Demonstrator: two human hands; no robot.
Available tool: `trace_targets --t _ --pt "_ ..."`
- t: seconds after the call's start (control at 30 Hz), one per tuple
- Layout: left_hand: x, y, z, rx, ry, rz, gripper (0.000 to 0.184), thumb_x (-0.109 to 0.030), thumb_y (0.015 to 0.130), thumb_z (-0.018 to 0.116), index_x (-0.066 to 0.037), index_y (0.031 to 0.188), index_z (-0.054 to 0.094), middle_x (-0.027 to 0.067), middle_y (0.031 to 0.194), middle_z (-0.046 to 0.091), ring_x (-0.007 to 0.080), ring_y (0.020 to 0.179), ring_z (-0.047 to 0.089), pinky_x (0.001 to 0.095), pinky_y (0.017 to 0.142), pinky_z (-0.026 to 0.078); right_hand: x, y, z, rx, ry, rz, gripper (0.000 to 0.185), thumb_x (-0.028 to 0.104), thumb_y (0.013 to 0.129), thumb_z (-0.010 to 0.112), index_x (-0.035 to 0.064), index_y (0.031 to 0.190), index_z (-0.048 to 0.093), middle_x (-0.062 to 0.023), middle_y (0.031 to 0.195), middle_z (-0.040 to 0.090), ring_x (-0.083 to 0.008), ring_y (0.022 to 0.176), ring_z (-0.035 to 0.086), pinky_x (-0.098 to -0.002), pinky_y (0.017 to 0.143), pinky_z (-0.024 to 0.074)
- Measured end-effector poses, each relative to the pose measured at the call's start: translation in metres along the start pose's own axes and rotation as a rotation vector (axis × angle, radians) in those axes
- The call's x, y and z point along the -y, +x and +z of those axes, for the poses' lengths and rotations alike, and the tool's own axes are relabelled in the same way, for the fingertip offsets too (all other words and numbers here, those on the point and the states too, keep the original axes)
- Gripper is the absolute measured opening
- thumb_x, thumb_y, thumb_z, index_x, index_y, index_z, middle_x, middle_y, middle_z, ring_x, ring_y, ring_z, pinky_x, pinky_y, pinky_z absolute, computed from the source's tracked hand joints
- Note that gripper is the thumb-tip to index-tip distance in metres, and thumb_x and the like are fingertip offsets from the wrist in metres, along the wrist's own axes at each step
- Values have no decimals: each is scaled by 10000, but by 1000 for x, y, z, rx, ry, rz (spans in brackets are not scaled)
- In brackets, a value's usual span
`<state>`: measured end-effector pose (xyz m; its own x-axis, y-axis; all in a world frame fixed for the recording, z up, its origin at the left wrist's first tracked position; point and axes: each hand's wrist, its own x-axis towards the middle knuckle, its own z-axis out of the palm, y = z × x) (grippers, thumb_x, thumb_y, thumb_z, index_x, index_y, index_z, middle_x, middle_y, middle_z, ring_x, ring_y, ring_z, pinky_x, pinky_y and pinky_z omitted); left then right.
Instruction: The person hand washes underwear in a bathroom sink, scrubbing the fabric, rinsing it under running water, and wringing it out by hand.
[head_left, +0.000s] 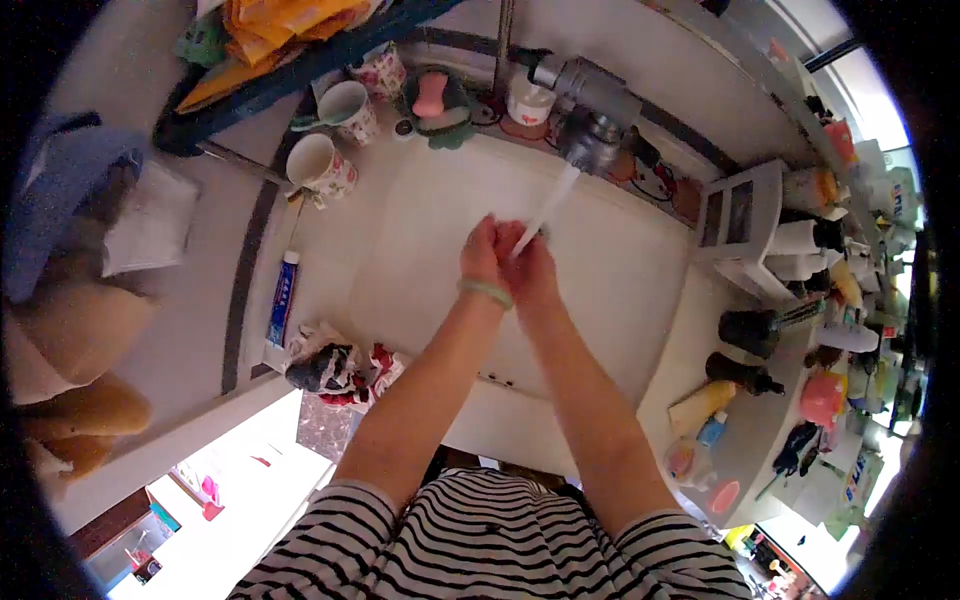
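My left hand (482, 255) and my right hand (535, 268) are brought together over the white sink (610, 290), fingers curled in towards each other. A stream of water (550, 208) runs from the metal faucet (592, 140) onto them, mostly by the right hand. Both hands look closed; whether anything lies between the palms is hidden. Around my left wrist is a pale green bangle (486, 291).
Patterned mugs (322, 165) and a pink soap bar (431, 94) in a green dish stand at the back left. Toothpaste (284, 298) and crumpled cloth (335, 362) lie left. Several bottles and a dark brush (750, 330) crowd the right, near a small white drawer unit (738, 215).
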<state>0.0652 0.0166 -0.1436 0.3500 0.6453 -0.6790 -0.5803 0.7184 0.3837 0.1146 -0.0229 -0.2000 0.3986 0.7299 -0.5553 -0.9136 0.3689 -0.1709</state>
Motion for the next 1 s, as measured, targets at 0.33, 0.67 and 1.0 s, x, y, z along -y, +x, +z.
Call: trace_targets --t 0.33,0.67,1.0 --pt "-24 -24 6 908 484 -502 479 -416 882 392 -94 1234 442 62 1099 549 191 1047 492 338 878 394 116 -54 81 644 -1380 903 210 224 821 532 49 935 544 -57 845 615 -159 815 594 -265 763 460" --pt "-71 8 -30 -88 829 10 543 -424 791 522 -204 1271 397 47 1283 422 242 1167 391 554 933 243 139 -31 22 -64 -1497 2 364 351 801 554 109 1072 560 -30 1093 556 -150 1046 492 -324 888 373" --pt "31 54 -93 803 551 499 456 -435 822 475 -132 1162 483 84 1221 474 249 1112 434 440 960 308 16 -41 68 58 -291 175 298 286 882 458 36 1027 529 -116 989 579 -266 938 551 -364 793 472"
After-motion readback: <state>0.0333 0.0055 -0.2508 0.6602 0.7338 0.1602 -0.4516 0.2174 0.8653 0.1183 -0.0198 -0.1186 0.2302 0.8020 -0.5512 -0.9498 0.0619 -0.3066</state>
